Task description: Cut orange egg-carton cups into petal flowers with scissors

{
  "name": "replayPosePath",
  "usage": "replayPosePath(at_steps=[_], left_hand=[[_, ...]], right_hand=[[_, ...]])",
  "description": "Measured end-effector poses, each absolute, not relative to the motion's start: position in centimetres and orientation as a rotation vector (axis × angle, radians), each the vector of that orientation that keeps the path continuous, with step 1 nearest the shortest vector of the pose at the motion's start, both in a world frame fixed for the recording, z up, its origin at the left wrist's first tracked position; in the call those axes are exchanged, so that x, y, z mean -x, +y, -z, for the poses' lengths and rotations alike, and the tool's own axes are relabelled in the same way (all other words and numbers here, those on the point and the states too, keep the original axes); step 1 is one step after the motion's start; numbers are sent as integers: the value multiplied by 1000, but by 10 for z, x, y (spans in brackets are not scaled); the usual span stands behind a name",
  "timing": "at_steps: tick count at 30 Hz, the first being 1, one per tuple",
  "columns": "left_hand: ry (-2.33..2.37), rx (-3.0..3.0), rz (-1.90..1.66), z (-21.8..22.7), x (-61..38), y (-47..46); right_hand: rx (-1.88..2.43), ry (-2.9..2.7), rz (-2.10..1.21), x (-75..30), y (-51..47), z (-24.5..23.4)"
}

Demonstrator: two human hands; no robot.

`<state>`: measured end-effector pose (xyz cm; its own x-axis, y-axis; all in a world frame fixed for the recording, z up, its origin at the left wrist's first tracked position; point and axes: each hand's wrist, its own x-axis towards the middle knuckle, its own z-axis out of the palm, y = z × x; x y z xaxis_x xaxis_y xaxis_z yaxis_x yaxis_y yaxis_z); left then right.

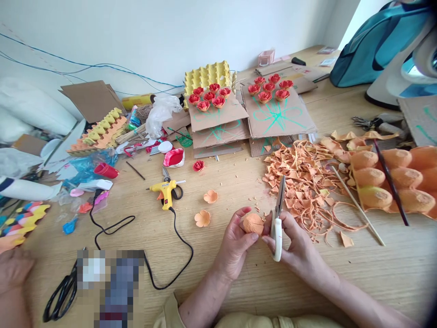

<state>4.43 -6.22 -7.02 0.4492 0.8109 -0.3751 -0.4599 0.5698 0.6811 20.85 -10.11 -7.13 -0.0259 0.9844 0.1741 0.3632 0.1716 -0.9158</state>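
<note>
My left hand is closed around an orange egg-carton cup, held just above the wooden table. My right hand grips white-handled scissors with the blades pointing up and away, right beside the cup. Two cut orange flower shapes lie on the table left of my hands. A heap of orange carton scraps lies just beyond the scissors.
An orange egg carton with sticks across it sits at right. A yellow glue gun with a black cord, red paper roses on cardboard, black scissors and another person's hand at lower left.
</note>
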Motion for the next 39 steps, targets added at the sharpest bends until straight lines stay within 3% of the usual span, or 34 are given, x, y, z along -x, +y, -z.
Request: replayPosePath(at_steps=[13, 39], left_hand=[[769, -542, -1087, 75, -31, -49], [741, -654, -1097, 74, -41, -61]], right_hand=[[1403, -2110, -653, -224, -96, 69], [1388, -2191, -420, -221, -96, 74]])
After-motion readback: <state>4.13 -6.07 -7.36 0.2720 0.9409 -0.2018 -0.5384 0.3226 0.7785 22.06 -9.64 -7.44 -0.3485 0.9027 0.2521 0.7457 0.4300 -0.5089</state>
